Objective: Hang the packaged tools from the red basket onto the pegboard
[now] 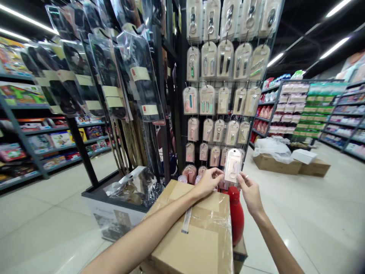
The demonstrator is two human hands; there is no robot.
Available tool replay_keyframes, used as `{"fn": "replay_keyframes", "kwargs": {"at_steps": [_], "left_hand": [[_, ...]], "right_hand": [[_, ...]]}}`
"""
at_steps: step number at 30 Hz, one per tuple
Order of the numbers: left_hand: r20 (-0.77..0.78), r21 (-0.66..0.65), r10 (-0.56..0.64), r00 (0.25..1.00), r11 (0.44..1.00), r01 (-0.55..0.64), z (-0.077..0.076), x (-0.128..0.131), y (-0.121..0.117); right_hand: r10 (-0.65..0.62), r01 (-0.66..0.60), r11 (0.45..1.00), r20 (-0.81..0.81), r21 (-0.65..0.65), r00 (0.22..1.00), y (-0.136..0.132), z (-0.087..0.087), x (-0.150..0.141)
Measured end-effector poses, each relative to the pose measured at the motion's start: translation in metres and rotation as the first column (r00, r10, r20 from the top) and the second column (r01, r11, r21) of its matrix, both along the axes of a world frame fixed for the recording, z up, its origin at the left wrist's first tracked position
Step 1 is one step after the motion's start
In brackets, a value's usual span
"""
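Observation:
A small carded blister pack [232, 167] with a rounded top is held upright in front of the lower rows of a display rack. Inside it sits a slim pale item, perhaps a nail clipper, too small to make out surely. My right hand [251, 192], with a ring on one finger, pinches the lower right edge of the pack. Fingertips of my left hand [208, 182] are closed at its left edge. Below my left forearm stands a taped cardboard box [199, 243]. A red bottle [236, 219] rises beside the box, under the pack.
Several similar packs [222, 99] hang on hooks of the wire rack. To the left, packaged brushes or insoles [142, 80] hang above a dark-rimmed bin [119, 207] holding sticks and plastic bags. Cartons [276, 164] lie on the floor at right, near stocked shelves [302, 102].

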State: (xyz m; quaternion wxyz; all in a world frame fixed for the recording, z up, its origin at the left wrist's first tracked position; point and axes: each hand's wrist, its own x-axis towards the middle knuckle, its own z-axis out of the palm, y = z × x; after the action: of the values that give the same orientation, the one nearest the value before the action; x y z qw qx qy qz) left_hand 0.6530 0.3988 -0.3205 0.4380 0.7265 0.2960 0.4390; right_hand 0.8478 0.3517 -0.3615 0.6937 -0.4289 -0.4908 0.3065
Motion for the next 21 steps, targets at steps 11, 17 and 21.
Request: {"fn": "replay_keyframes", "kwargs": {"at_steps": [11,17,21], "left_hand": [[-0.107,-0.015,0.064,0.992,0.998,-0.066,-0.008,0.0,0.007],[-0.104,-0.081,0.117,0.988,0.989,-0.126,-0.006,-0.001,0.009],[-0.226,-0.003,0.105,0.969,0.994,-0.108,-0.004,-0.003,0.009]], "right_hand": [[0.074,-0.074,0.997,-0.014,-0.026,0.997,0.013,-0.015,0.003],[0.06,-0.06,0.998,0.035,0.01,0.998,0.015,-0.013,-0.005],[-0.304,0.315,0.947,-0.131,0.064,0.943,0.009,-0.019,0.01]]}}
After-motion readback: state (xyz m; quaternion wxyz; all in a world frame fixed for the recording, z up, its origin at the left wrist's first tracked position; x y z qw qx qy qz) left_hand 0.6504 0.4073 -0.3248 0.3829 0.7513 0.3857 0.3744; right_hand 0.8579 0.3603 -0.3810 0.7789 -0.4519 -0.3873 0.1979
